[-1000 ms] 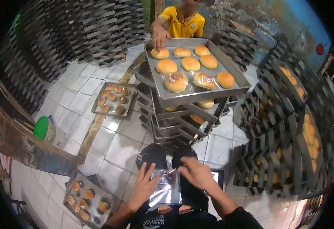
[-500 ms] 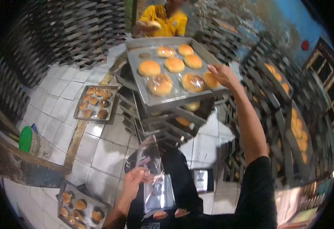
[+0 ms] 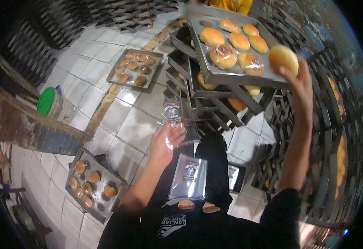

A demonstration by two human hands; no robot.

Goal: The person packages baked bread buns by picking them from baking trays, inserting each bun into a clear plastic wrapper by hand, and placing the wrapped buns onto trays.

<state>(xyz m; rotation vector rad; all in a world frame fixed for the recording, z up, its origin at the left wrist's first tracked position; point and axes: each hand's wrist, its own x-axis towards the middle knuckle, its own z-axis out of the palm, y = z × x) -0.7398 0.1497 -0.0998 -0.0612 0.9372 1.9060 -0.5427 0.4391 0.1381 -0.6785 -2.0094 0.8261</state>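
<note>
My right hand (image 3: pixel 301 81) grips a round golden bun (image 3: pixel 283 61), lifted just above the right corner of a metal tray (image 3: pixel 239 79). More buns lie in that tray, some in clear wrappers, such as a glossy wrapped bun (image 3: pixel 223 56). The tray tops a crooked stack of trays. Lower down, my left hand (image 3: pixel 165 143) has its fingers closed on a clear plastic bag (image 3: pixel 173 111) with a dark printed label. On my lap rests a pile of similar bags (image 3: pixel 188 178).
On the tiled floor to the left are a tray of wrapped buns (image 3: pixel 121 81) and a nearer bun tray (image 3: pixel 111 176). A green-lidded bucket (image 3: pixel 46 101) stands by a wooden post. Stacked trays (image 3: pixel 328 137) rise at right. A person in yellow (image 3: pixel 233 5) is beyond the stack.
My right hand has picked a bun up from the tray's right edge and raised it. My left hand still holds the bag. The whole view has shifted, with the trays now further right.
</note>
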